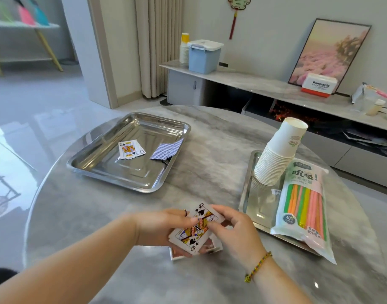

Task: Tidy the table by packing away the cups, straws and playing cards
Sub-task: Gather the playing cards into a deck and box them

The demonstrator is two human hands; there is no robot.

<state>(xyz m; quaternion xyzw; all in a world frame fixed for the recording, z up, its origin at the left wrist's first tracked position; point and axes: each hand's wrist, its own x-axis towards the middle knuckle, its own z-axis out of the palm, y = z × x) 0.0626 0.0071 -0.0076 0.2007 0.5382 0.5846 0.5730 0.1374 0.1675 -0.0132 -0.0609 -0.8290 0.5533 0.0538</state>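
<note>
Playing cards (193,229), queen of spades up: gripped in left hand (161,227), pinched by right hand (234,231) over near edge of bench (122,216). Right side of bench: straw pack (304,205) lying on right tray (245,194), cup stack (278,154) farther back. Far left of bench: left tray (131,185) holding king-up cards (131,149) and blue-backed cards (166,151).

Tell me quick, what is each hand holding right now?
Left hand: holds a face-up stack of playing cards.
Right hand: its fingers pinch the same playing cards.
</note>
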